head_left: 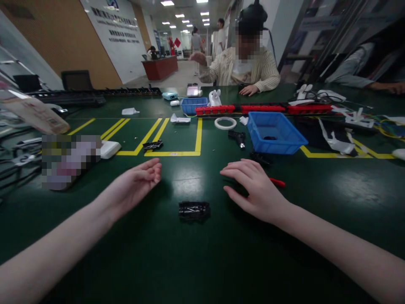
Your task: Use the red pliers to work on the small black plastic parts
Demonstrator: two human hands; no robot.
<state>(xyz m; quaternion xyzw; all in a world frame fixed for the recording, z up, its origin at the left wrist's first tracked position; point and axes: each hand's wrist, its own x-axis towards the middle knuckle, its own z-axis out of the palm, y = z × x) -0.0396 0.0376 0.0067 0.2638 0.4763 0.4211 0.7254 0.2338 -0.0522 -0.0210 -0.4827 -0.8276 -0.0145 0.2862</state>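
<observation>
Left hand [139,181]: palm exposed, fingers loosely curled, empty. Right hand [253,185]: palm down, fingers parted, nothing visibly held. Black, oblong, plastic-looking part [194,210]: on dark green counter [196,261], between forearms. Apparent step: between grasps; gripping calls for reaching inward.

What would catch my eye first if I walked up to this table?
Probably the left hand and right hand, apart, with a small black part lying between them and slightly nearer the camera on the green table. Beyond the right hand, a blue tray stands out. Across the table is a person in a striped top.
</observation>
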